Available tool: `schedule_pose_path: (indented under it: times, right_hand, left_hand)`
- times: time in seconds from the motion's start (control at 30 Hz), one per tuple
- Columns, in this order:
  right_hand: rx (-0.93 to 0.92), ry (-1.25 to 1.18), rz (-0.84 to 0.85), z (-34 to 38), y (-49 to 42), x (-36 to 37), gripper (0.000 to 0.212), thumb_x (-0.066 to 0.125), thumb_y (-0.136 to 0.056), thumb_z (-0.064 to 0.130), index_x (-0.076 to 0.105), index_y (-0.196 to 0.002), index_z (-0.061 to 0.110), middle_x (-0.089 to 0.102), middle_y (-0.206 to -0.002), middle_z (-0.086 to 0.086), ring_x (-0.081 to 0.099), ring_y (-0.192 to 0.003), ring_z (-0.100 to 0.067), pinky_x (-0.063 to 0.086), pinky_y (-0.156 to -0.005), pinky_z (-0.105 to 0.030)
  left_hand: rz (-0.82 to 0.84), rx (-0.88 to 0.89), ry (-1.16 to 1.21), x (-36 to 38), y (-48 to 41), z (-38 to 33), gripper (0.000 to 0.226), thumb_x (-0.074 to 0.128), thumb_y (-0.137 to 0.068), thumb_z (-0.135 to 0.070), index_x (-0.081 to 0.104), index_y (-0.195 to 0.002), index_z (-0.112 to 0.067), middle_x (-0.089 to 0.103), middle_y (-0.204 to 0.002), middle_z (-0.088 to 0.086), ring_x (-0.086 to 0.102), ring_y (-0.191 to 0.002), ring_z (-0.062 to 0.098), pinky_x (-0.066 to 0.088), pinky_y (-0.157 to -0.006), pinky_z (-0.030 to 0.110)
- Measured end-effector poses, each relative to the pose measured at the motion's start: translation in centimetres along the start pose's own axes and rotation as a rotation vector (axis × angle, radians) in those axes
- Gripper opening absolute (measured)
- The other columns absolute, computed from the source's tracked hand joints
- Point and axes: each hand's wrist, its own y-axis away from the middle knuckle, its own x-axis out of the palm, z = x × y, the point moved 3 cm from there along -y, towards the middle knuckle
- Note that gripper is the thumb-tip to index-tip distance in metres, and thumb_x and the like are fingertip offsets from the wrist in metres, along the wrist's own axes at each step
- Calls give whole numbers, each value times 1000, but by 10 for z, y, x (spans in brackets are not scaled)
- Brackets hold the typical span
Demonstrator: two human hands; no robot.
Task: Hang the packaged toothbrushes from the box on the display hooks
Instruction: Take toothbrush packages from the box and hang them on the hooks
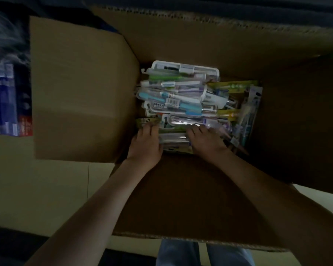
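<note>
The packaged toothbrushes (181,96) lay in a loose heap at the bottom of the open cardboard box (181,198), and both hands were down among the packs at the near edge of that heap. The left hand (145,143) lay palm-down by the box's left wall, its fingertips on a green-edged pack (142,121). The right hand (206,141) lay just beside it, fingers bent onto the packs towards the middle. A clear pack (173,140) lay crosswise between the two hands, touching both. In the dim light it could not be told whether either hand had closed on a pack or only rested there.

The packs were long, narrow blister cards, mostly clear and white, with teal, green, purple and yellow handles showing through, most lying crosswise and a few at the right running lengthwise. The box's left flap (81,89) stood folded outward. Blue cartons (2,98) stood in a row further left.
</note>
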Motion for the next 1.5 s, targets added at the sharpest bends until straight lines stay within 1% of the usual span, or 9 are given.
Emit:
schedule_pose_path:
  times: [0.2,0.37,0.5,0.67,0.73,0.87,1.13,1.3,1.5]
  right_hand:
    - [-12,-42,-101,-3,6,3,70,91,-48,25,48,-101,7,64,-92,-14,64,-82,-31,52,-55,-37]
    - [31,-25,-35,-5,2,13,66,96,-33,31,69,-88,5,68,-85,-13,67,-78,-29,54,-60,-34]
    - [27,-225,-47,-10,9,2,50,73,-80,29,58,-116,-2,61,-114,-23,57,-108,-37,48,-82,-44]
    - [122,-474,-233,-20,27,-24,56,68,-85,35,50,-125,1,54,-122,-19,50,-114,-35,45,-85,-42]
    - [143,-509,-297,-24,34,-34,53,71,-82,32,53,-121,-1,57,-116,-21,53,-109,-37,47,-80,-42]
    - [112,-501,-334,-24,45,-39,52,78,-75,27,58,-113,-1,61,-106,-21,59,-99,-39,50,-74,-42]
    - [402,-859,-289,-79,57,-10,38,41,-101,32,44,-134,14,45,-136,-12,41,-126,-29,37,-100,-36]
    - [493,-645,119,-92,47,44,65,63,-89,26,30,-144,13,37,-145,-15,35,-133,-33,34,-106,-40]
    - [478,-496,68,-87,38,50,51,51,-96,15,30,-143,7,43,-140,-20,43,-126,-36,40,-99,-40]
  left_hand:
    - [-96,-26,40,-3,0,-9,64,54,-96,-25,18,-148,-12,21,-151,12,24,-139,28,31,-110,39]
    - [-132,-28,41,0,2,-17,58,52,-97,-25,23,-145,-13,28,-145,11,31,-134,25,37,-105,36]
    - [-133,-137,71,1,8,-25,56,49,-98,-33,25,-143,-8,32,-142,14,37,-128,27,44,-96,35]
    - [-56,-362,817,-4,10,-56,33,55,-95,-41,51,-113,-14,57,-98,0,56,-77,10,45,-52,12]
    - [-47,-343,1189,-5,5,-74,10,59,-95,-33,59,-93,-23,62,-87,-7,60,-80,10,49,-67,15]
    - [-98,-321,1518,-6,-4,-92,25,62,-93,-18,59,-118,-18,68,-108,0,66,-98,15,55,-85,32]
    - [-136,-347,1544,6,-8,-83,30,62,-91,-8,57,-121,-11,68,-104,0,67,-92,9,54,-78,25]
    - [-111,-365,1515,20,-10,-76,27,62,-90,-6,57,-117,-11,67,-106,4,66,-99,16,53,-77,26]
    - [-111,-357,1558,35,-12,-72,21,62,-90,-6,58,-110,-12,66,-115,11,67,-102,22,55,-75,28]
